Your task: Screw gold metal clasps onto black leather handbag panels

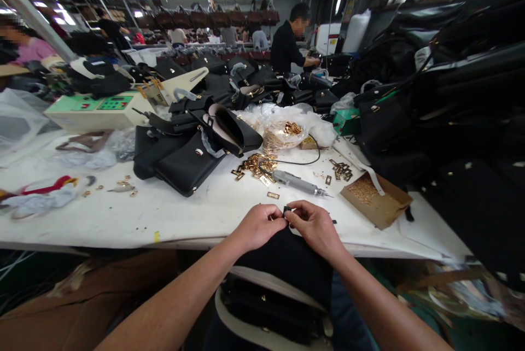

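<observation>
A black handbag (283, 252) with a beige-edged opening rests across my lap, its far end at the table's front edge. My left hand (260, 225) is closed, with thumb and forefinger pinching the bag's far end. Opposite it, my right hand (314, 225) pinches a small black tab (287, 210) that sticks up between the fingertips. Whether the tab is part of the bag is hidden by the fingers. Just beyond lie a single gold metal plate (273, 195) and a grey electric screwdriver (301, 182) with its bit pointing right.
A heap of gold fittings (260, 164) lies behind the screwdriver. An open cardboard box (375, 200) of small gold parts stands at right, near more plates (340, 170). Finished-looking black bags (188, 165) are piled left of centre, beside a beige machine (100, 110). A co-worker (289, 45) stands beyond.
</observation>
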Tool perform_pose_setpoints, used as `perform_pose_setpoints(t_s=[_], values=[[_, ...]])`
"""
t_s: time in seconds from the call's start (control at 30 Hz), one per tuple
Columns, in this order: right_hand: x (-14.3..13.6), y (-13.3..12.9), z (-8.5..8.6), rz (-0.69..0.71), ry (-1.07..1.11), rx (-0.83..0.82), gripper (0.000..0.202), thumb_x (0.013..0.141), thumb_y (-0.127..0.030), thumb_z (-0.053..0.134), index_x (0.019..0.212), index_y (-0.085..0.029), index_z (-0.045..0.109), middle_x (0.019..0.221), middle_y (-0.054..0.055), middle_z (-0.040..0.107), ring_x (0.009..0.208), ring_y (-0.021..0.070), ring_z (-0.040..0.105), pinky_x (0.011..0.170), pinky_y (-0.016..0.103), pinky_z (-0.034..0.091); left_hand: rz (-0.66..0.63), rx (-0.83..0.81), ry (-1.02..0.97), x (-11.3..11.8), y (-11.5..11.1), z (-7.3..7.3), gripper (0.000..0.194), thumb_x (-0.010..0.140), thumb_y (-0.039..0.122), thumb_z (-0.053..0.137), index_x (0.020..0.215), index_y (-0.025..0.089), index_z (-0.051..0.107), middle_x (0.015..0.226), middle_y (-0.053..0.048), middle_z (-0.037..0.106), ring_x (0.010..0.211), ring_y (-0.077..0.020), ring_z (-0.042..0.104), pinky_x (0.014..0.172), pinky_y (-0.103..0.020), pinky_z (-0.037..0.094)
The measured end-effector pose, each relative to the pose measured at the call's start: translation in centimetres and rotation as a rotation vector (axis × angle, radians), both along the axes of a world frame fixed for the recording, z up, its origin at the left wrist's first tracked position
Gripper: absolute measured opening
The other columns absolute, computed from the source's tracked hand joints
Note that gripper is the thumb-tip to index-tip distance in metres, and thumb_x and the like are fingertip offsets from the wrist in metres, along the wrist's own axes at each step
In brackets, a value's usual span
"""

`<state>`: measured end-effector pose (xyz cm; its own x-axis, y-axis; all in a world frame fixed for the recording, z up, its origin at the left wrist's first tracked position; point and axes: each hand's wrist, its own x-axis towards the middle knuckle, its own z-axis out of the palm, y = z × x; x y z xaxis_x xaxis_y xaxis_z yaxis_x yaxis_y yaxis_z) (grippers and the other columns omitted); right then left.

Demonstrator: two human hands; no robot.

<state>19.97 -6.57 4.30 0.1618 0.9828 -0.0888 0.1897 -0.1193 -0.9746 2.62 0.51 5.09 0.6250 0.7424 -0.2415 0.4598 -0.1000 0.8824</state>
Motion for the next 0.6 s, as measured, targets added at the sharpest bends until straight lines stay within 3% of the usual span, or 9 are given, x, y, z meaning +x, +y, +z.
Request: perform_pose_setpoints(t_s=[0.07,0.2,0.33,0.43,0.53,0.6], values=[[-0.4,0.0,-0.1,-0.076,-0.041,0.046,0.029,0.084,-0.039,0.071,0.103,-0.018,0.070,0.077,0.001,0.069,0.066,0.0163,0.061,0.062,0.027,0.046,0.004,0.002,0.007,0.0,-0.1,0.1,0.025,0.082,0.039,0.062,0.070,0.017,0.060,0.062,0.005,0.047,0.061,-0.0124,0.042,0.057,-0.025,0.029],[-0.9,0.0,0.1,-0.082,-0.080,0.124,0.018,0.087,-0.036,0.066,0.089,-0.020,0.072,0.080,0.001,0.070,0.068,0.0161,0.060,0.065,0.027,0.046,-0.001,0.009,0.011,0.1,-0.3,0.4,0.022,0.081,0.037,0.062,0.071,0.017,0.062,0.064,0.004,0.050,0.065,-0.0137,0.045,0.059,-0.025,0.029],[-0.4,0.2,0.5,-0.110,-0.026,0.106,0.029,0.091,-0.046,0.064,0.082,-0.019,0.069,0.072,0.001,0.068,0.068,0.0173,0.063,0.065,0.028,0.048,0.000,0.010,0.004,0.1,-0.5,0.6,0.022,0.081,0.037,0.062,0.070,0.018,0.060,0.063,0.004,0.049,0.064,-0.0137,0.045,0.059,-0.026,0.030],[0.3,0.4,0.4,-0.162,0.047,0.016,0.041,0.090,-0.058,0.063,0.095,-0.018,0.069,0.078,0.003,0.071,0.067,0.0190,0.068,0.065,0.029,0.051,0.008,-0.005,-0.003,0.0,-0.6,0.5,0.024,0.082,0.039,0.061,0.072,0.018,0.062,0.063,0.004,0.050,0.063,-0.0135,0.045,0.059,-0.026,0.030],[0.8,0.5,0.1,-0.068,0.102,-0.034,0.047,0.084,-0.057,0.071,0.107,-0.016,0.071,0.084,0.005,0.073,0.071,0.0197,0.069,0.069,0.031,0.053,0.010,-0.021,-0.006,0.0,-0.5,0.2,0.025,0.082,0.040,0.061,0.071,0.018,0.061,0.062,0.005,0.048,0.061,-0.0131,0.043,0.057,-0.026,0.029],[0.9,0.6,-0.1,0.004,0.135,-0.046,0.041,0.082,-0.052,0.073,0.100,-0.015,0.073,0.081,0.004,0.072,0.071,0.0185,0.067,0.070,0.030,0.052,0.006,-0.030,-0.005,0.0,-0.3,0.0,0.025,0.082,0.040,0.062,0.071,0.018,0.061,0.061,0.005,0.046,0.061,-0.0129,0.041,0.056,-0.026,0.028]])
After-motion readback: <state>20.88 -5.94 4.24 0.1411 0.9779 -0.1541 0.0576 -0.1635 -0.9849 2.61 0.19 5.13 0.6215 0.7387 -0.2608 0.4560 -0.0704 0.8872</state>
